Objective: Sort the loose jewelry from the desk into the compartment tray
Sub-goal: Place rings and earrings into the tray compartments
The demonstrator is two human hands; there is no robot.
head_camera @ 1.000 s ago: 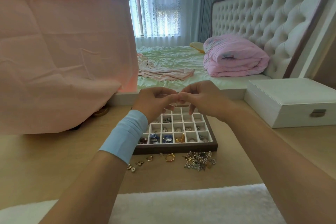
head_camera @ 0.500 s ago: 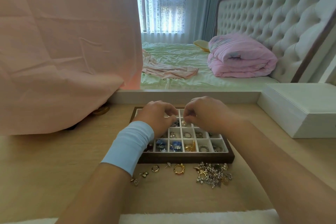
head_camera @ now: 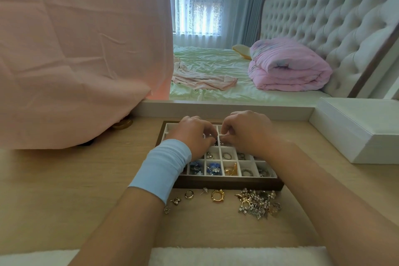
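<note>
The compartment tray (head_camera: 226, 184) sits on the wooden desk (head_camera: 64, 190); its rim is dark, its cells white; the near rows contain rings and blue pieces. Both hands are positioned over the tray's middle rows; the left hand (head_camera: 194, 136), with a light-blue wristband (head_camera: 164, 168), and the right hand (head_camera: 248, 134) have curled fingers, tips meeting above one cell; whether they grasp an item cannot be determined. The loose jewelry (head_camera: 258, 203) lies on the desk just in front of the tray: a tangled heap at right; a gold ring (head_camera: 217, 195) and small pieces further left.

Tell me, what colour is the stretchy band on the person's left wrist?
Light blue. The cloth wrist band shows best in the head view.
</note>
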